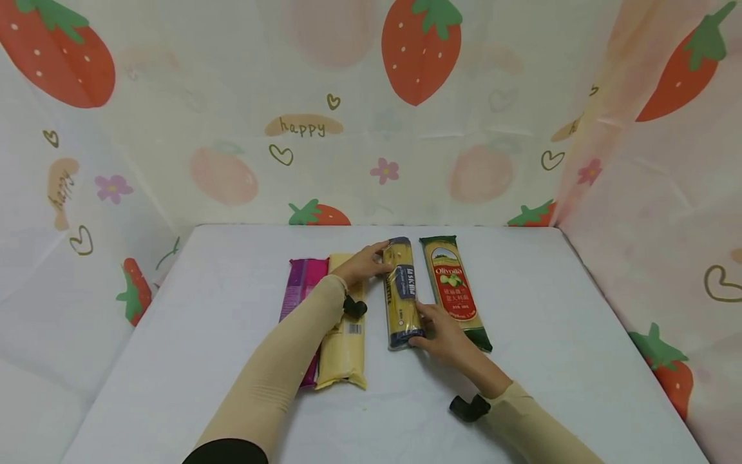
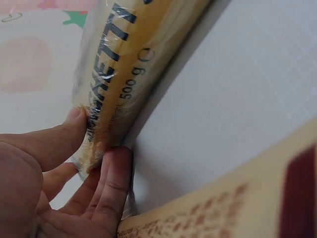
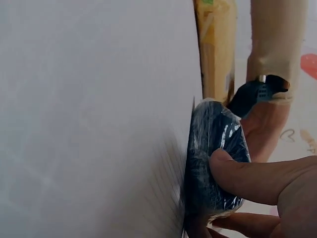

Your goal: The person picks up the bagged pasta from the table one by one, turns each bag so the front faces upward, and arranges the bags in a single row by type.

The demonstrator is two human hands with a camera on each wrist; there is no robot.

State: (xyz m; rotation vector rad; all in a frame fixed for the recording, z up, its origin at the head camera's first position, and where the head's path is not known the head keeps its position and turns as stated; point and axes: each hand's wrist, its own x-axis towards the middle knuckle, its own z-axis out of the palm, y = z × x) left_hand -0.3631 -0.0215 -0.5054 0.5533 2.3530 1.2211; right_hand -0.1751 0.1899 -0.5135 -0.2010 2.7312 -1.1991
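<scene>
Gripping the spaghetti packet (image 1: 399, 296) at both ends: left hand (image 1: 364, 263) is pinching the far end, thumb on one side and fingers tucking under; right hand (image 1: 443, 335) is holding the near end, thumb pressing on the dark-blue wrap and fingers bearing on the right side. So both hands are grasping the same item. Packet is sitting on or barely above the counter (image 1: 551, 309) (can't tell if any part is clear of it), between the pale-yellow packet (image 1: 342, 357) on the left and the green-ended Olivoilà pasta packet (image 1: 455, 283) on the right, apart from both in the head view. Purple packet (image 1: 303, 280) is lying furthest left, partly hidden behind the left sleeve (image 1: 281, 367). Handling guess: label is reading 500 g, so I'm expecting moderate weight, easy for two hands. Should be stiff lengthwise, strands possibly shifting inside. Clear film is glinting and wrinkling, so likely slippery, with loose ends liable to slide. Dry strands are probably brittle: no bending, no hard end squeeze. Best hold: round the solid body just inboard of each end, supporting from below, not by loose film.
</scene>
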